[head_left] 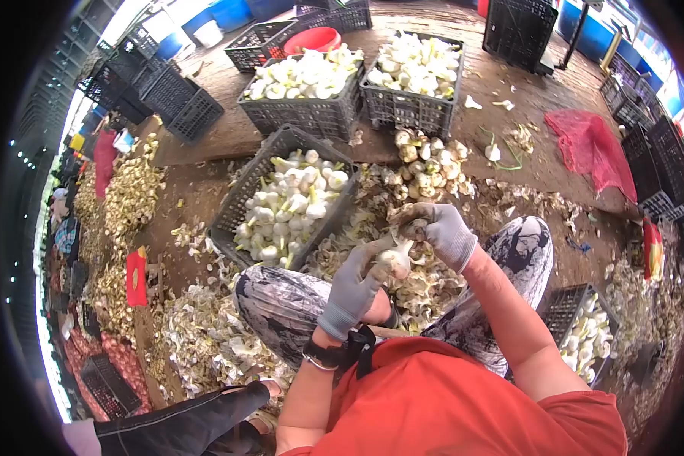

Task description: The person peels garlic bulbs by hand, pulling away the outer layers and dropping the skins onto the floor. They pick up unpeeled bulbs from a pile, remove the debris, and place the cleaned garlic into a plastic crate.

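Between my gloved hands, above my lap, is a whitish garlic bulb (395, 262). My left hand (355, 281) is closed around its lower left side. At its upper end, the fingers of my right hand (438, 229) are bent and pinch the stem or skin; their dark, soiled tips partly hide what they grip. Just ahead lies a pile of unpeeled garlic (431, 163) with brownish skins. To the left of it a tilted black crate (228, 216) holds many cleaned white bulbs. Loose papery peelings (425, 292) cover the floor beneath my hands.
Two full black crates of garlic, one on the left (300, 114) and one on the right (412, 106), stand ahead. A red mesh bag (591, 152) lies at the right. Another person's leg (182, 422) extends in at lower left. A garlic crate (564, 311) sits by my right side.
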`<state>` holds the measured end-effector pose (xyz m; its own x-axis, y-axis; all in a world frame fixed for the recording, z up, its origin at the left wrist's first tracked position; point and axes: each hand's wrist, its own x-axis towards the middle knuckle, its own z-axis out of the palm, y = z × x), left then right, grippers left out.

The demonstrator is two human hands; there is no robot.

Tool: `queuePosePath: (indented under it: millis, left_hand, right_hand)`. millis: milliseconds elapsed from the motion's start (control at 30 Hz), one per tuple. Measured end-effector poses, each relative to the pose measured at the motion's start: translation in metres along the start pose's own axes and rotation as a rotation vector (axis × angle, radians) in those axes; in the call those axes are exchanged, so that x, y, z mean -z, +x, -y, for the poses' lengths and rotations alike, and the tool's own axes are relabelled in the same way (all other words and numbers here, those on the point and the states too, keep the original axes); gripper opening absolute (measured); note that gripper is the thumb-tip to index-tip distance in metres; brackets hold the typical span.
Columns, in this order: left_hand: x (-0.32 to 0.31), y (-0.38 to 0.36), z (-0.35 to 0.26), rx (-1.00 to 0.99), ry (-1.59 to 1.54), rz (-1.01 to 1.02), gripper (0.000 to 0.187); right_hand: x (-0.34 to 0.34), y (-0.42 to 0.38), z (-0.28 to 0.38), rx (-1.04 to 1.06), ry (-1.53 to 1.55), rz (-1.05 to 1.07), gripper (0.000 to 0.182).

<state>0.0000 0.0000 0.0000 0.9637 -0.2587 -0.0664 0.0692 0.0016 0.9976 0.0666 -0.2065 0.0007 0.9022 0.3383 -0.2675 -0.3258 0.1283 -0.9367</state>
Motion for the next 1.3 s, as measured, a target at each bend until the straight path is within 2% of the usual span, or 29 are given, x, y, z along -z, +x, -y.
queuePosePath:
  millis: [67, 100, 167, 200, 300, 333, 367, 433, 467, 500, 567, 600, 633, 700, 733, 767, 800, 833, 867, 900, 967, 1000, 1067, 1133, 1200, 1267, 1300]
  left_hand:
    - [0.005, -0.006, -0.011, 0.182, -0.075, 0.012, 0.03]
    - [-0.009, 0.01, 0.011, 0.16, -0.123, 0.028, 0.03]
    - [-0.004, 0.009, 0.028, -0.003, 0.025, 0.004, 0.021]
    - [-0.004, 0.003, 0.028, 0.017, 0.02, 0.007, 0.021]
    - [-0.01, -0.006, 0.02, -0.262, 0.552, -0.072, 0.009]
    - [-0.014, -0.011, 0.012, -0.378, 0.603, -0.087, 0.005]
    - [-0.013, -0.017, 0.014, -0.377, 0.595, -0.089, 0.005]
    - [-0.01, -0.032, 0.024, -0.376, 0.581, 0.137, 0.008]
    - [-0.004, -0.039, 0.035, -0.319, 0.694, 0.225, 0.018]
    - [-0.002, -0.04, 0.042, -0.321, 0.689, 0.222, 0.018]
    - [0.001, -0.041, 0.051, -0.058, 0.266, -0.021, 0.032]
    - [0.006, -0.035, 0.043, -0.077, 0.308, -0.039, 0.056]
    - [0.004, -0.029, 0.042, -0.081, 0.303, -0.039, 0.056]
    - [-0.002, -0.02, 0.04, -0.074, -0.05, -0.052, 0.072]
    - [0.0, -0.014, 0.041, -0.017, -0.195, 0.05, 0.071]
    - [0.001, -0.012, 0.039, -0.025, -0.203, 0.047, 0.071]
    - [0.002, -0.011, 0.032, 0.03, -0.37, 0.066, 0.067]
    - [0.002, -0.011, 0.029, 0.086, -0.537, 0.086, 0.064]
    - [0.004, -0.013, 0.035, 0.094, -0.561, 0.08, 0.056]
    - [0.008, -0.014, 0.039, 0.097, -0.565, 0.077, 0.056]
    - [0.015, -0.015, 0.045, 0.238, -0.924, 0.184, 0.047]
    - [0.016, -0.016, 0.041, 0.237, -0.847, 0.165, 0.038]
    - [0.017, -0.013, 0.043, 0.238, -0.74, 0.145, 0.034]
    - [0.013, -0.007, 0.044, 0.215, -0.439, 0.03, 0.027]
    - [0.007, -0.004, 0.044, 0.171, -0.315, -0.008, 0.026]
    - [0.0, 0.001, 0.049, 0.044, -0.004, -0.073, 0.022]
    - [-0.006, 0.001, 0.058, 0.056, 0.003, -0.069, 0.022]
  right_hand:
    - [-0.013, -0.008, 0.003, 0.036, -0.058, -0.046, 0.026]
    - [0.007, -0.003, 0.0, 0.03, -0.109, -0.067, 0.026]
    - [0.002, 0.001, -0.011, 0.034, -0.133, -0.094, 0.027]
    - [-0.004, -0.002, -0.013, 0.032, -0.128, -0.105, 0.025]
    - [-0.007, 0.003, -0.023, -0.011, -0.123, -0.2, 0.022]
    - [-0.006, -0.001, -0.014, -0.119, -0.104, -0.25, 0.019]
    - [0.0, 0.002, -0.023, -0.095, 0.01, -0.272, 0.018]
    - [0.009, 0.005, -0.033, -0.091, 0.143, -0.377, 0.019]
    - [0.011, 0.005, -0.035, -0.092, 0.137, -0.378, 0.019]
    - [0.011, 0.004, -0.036, -0.069, 0.177, -0.379, 0.017]
    - [0.009, 0.001, -0.034, -0.04, 0.209, -0.384, 0.016]
    - [0.005, -0.002, -0.033, -0.055, 0.245, -0.359, 0.017]
    - [0.0, -0.005, -0.032, -0.07, 0.281, -0.332, 0.017]
    - [-0.014, -0.01, -0.036, -0.074, 0.323, -0.331, 0.02]
    - [-0.021, -0.013, -0.038, -0.077, 0.438, -0.267, 0.022]
    - [-0.026, -0.017, -0.04, -0.08, 0.551, -0.203, 0.024]
    - [-0.008, -0.012, -0.075, 0.09, 0.656, 0.023, 0.03]
    - [-0.015, -0.018, -0.07, 0.088, 0.647, 0.022, 0.03]
    - [-0.022, -0.023, -0.066, 0.091, 0.625, -0.007, 0.034]
    - [-0.028, -0.026, -0.063, 0.093, 0.606, -0.035, 0.038]
    - [-0.029, -0.028, -0.063, 0.073, 0.575, -0.018, 0.041]
    - [-0.035, -0.03, -0.055, 0.069, 0.445, -0.054, 0.041]
    - [-0.036, -0.032, -0.052, 0.069, 0.213, -0.107, 0.036]
    - [-0.032, -0.029, -0.059, 0.039, 0.271, -0.128, 0.035]
    - [-0.031, -0.025, -0.053, -0.035, 0.429, -0.226, 0.03]
    - [0.011, -0.009, -0.083, -0.066, 0.512, -0.266, 0.027]
    - [0.028, -0.001, -0.094, -0.093, 0.596, -0.305, 0.024]
